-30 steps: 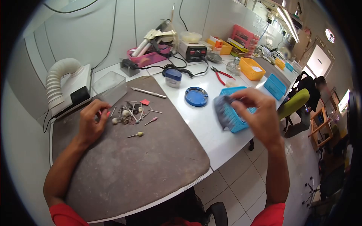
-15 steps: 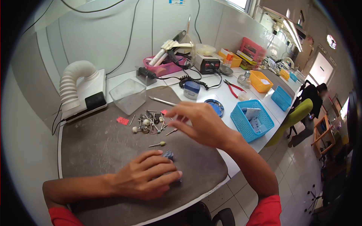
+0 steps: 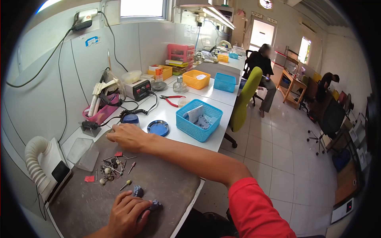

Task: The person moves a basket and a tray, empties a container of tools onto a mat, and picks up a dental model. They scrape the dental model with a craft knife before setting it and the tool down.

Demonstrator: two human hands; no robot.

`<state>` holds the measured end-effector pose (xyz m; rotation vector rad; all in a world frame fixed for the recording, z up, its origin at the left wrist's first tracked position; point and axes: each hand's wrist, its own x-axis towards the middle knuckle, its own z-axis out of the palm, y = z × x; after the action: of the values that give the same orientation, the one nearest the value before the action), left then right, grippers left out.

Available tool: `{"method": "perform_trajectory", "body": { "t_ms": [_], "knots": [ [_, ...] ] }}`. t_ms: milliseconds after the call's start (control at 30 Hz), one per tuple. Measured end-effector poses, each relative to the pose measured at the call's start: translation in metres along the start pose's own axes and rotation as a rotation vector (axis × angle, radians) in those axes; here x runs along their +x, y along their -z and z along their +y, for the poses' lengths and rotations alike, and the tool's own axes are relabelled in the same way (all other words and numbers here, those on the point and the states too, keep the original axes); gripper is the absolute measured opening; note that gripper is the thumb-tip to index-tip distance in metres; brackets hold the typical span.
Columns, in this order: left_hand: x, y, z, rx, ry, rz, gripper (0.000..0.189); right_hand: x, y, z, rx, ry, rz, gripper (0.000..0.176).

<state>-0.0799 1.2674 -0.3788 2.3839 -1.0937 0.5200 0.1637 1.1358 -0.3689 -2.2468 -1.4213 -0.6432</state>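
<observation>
My left hand (image 3: 129, 213) lies on the dark mat (image 3: 85, 202), its loosely bent fingers resting against two small blue-grey molded pieces. One blue-grey piece (image 3: 137, 191) is beside the fingertips; the other blue-grey piece (image 3: 156, 205) is partly under the fingers. My right hand (image 3: 129, 137) is reached across to the mat's back edge, fingers bent down and together; whatever they hold is hidden. Between the hands lie a pile of rotary bits (image 3: 113, 166), a bit with a yellow-green tip (image 3: 126, 185) and a bit with a pink tip (image 3: 131, 167).
A clear box (image 3: 82, 154) and a white hose (image 3: 36, 156) stand at the left. Behind are a blue round tin (image 3: 158, 128), blue basket (image 3: 198, 121), red-handled pliers (image 3: 172, 100) and control box (image 3: 138, 89). A seated person (image 3: 260, 65) is farther off.
The view has swung to the right. My right hand has moved from above the bits to the mat's back edge, and its fingers have closed. My left hand stays by the blue-grey pieces.
</observation>
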Motion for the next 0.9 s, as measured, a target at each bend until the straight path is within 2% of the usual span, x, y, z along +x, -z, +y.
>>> {"method": "perform_trajectory", "body": {
  "t_ms": [100, 167, 200, 267, 300, 333, 367, 433, 467, 533, 567, 633, 667, 733, 833, 867, 900],
  "knots": [
    [0.0, 0.001, 0.002, 0.025, 0.006, 0.002, 0.033, -0.019, 0.043, -0.024, 0.082, -0.06, -0.018, 0.014],
    [0.0, 0.001, 0.004, 0.024, 0.001, 0.011, 0.033, -0.034, 0.079, -0.045, 0.459, -0.204, 0.104, 0.023],
    [0.001, 0.001, 0.004, 0.029, 0.002, 0.015, 0.032, -0.043, 0.095, -0.056, 0.447, -0.199, 0.097, 0.023],
    [-0.001, 0.0, 0.004, 0.043, -0.011, 0.032, 0.032, -0.071, 0.117, -0.085, 1.194, -0.367, 0.127, 0.031],
    [-0.001, 0.0, 0.004, 0.06, -0.019, 0.035, 0.031, -0.086, 0.121, -0.098, 1.212, -0.314, 0.157, 0.036],
    [-0.002, -0.001, 0.004, 0.058, -0.028, 0.034, 0.031, -0.105, 0.123, -0.11, 1.258, -0.287, 0.184, 0.029],
    [-0.003, -0.001, 0.004, 0.061, 0.0, 0.053, 0.032, -0.125, 0.12, -0.128, 1.529, -0.349, 0.237, 0.018],
    [-0.002, 0.0, 0.004, 0.061, 0.03, 0.073, 0.032, -0.158, 0.109, -0.165, 1.724, -0.212, 0.37, 0.029],
    [-0.002, 0.002, 0.003, 0.06, 0.03, 0.061, 0.032, -0.176, 0.106, -0.182, 1.667, -0.189, 0.342, 0.034],
    [-0.001, -0.002, 0.003, 0.054, 0.049, 0.048, 0.032, -0.202, 0.094, -0.211, 1.924, -0.132, 0.206, 0.043],
    [-0.001, -0.003, 0.003, 0.053, 0.046, 0.066, 0.032, -0.202, 0.105, -0.218, 2.019, -0.095, 0.243, 0.038],
    [-0.002, -0.002, 0.003, 0.055, 0.051, 0.054, 0.033, -0.18, 0.118, -0.232, 2.158, 0.161, 0.391, 0.033],
    [-0.001, -0.002, 0.002, 0.059, 0.047, 0.053, 0.033, -0.181, 0.115, -0.232, 2.17, 0.165, 0.401, 0.033],
    [0.001, -0.001, 0.002, 0.059, 0.042, 0.057, 0.033, -0.187, 0.111, -0.229, 1.909, 0.174, 0.415, 0.029],
    [0.002, -0.001, 0.004, 0.07, 0.04, 0.068, 0.033, -0.188, 0.097, -0.231, 1.923, 0.184, 0.465, 0.025],
    [0.003, 0.0, 0.005, 0.066, 0.042, 0.054, 0.033, -0.199, 0.088, -0.229, 2.083, 0.145, 0.243, 0.026],
    [0.002, 0.001, 0.006, 0.068, 0.043, 0.044, 0.033, -0.2, 0.079, -0.234, 2.092, 0.156, 0.22, 0.026]
  ]
}}
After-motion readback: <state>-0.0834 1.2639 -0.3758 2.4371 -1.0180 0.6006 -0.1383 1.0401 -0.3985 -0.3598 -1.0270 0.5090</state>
